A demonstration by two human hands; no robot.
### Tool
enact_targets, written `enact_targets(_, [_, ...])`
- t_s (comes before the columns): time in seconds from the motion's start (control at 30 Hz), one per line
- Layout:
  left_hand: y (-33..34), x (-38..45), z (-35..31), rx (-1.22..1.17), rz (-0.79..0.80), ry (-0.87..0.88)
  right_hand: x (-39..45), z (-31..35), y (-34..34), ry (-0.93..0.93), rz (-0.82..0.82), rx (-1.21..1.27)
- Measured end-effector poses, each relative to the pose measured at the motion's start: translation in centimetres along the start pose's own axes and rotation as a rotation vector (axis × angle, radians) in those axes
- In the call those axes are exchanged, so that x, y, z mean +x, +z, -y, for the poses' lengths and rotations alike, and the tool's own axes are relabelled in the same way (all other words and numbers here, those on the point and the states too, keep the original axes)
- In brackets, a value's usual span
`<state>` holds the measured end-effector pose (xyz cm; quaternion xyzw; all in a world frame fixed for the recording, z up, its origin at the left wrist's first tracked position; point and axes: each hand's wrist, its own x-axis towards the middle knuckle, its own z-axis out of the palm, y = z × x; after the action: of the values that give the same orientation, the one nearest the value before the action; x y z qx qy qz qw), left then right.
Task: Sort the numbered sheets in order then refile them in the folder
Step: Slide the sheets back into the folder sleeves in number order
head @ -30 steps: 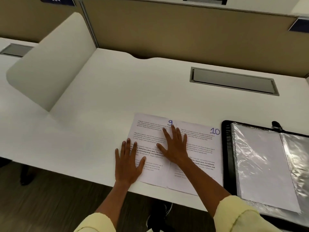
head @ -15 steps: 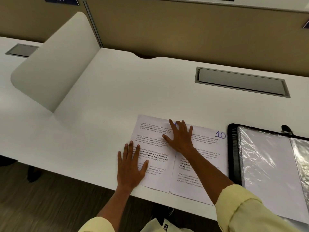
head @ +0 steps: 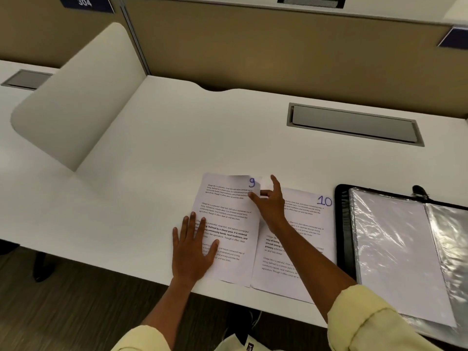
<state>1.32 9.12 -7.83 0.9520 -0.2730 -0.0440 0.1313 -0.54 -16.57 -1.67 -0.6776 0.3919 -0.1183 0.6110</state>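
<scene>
My white desk (head: 157, 158) has a grey cable hatch (head: 354, 124) far right, a curved divider (head: 73, 97) left, tan partition (head: 278, 51) behind.

Two white printed sheets side by side, flat near the front edge of the white desk (head: 177, 153). Left sheet, hand-marked "9" in blue (head: 228, 224): top right corner lifted and curled. Right sheet, marked "10" in blue (head: 307, 224): just left of the open black folder with clear plastic sleeves (head: 395, 249).
</scene>
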Motion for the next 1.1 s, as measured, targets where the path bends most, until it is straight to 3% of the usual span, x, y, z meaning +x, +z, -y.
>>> enact_targets(0.07, [0.0, 0.0, 0.0, -0.028, 0.0, 0.005, -0.5, -0.5, -0.1, 0.065, 0.013, 0.002])
enact_targets(0.23, [-0.3, -0.1, 0.3, -0.218, -0.052, -0.021, -2.1, -2.2, -0.8, 0.013, -0.022, -0.093])
enact_targets(0.47, [-2.9, -0.2, -1.1, -0.662, -0.096, -0.294, -6.1, -1.2, -3.5, 0.014, -0.091, 0.054])
enact_targets(0.6, [-4.9, -0.9, -2.6, -0.797, -0.128, -0.383, -8.6, -1.5, -5.2, 0.041, -0.115, 0.118])
enact_targets(0.9, [-7.0, -7.0, -5.9, -1.19, 0.168, -0.331, -16.4, -4.8, -11.2, 0.08, -0.162, 0.191])
enact_targets(1.1, [-5.8, -12.4, -9.0, -1.193, 0.278, -0.348, -22.5, -7.3, -15.4, 0.11, -0.195, 0.214])
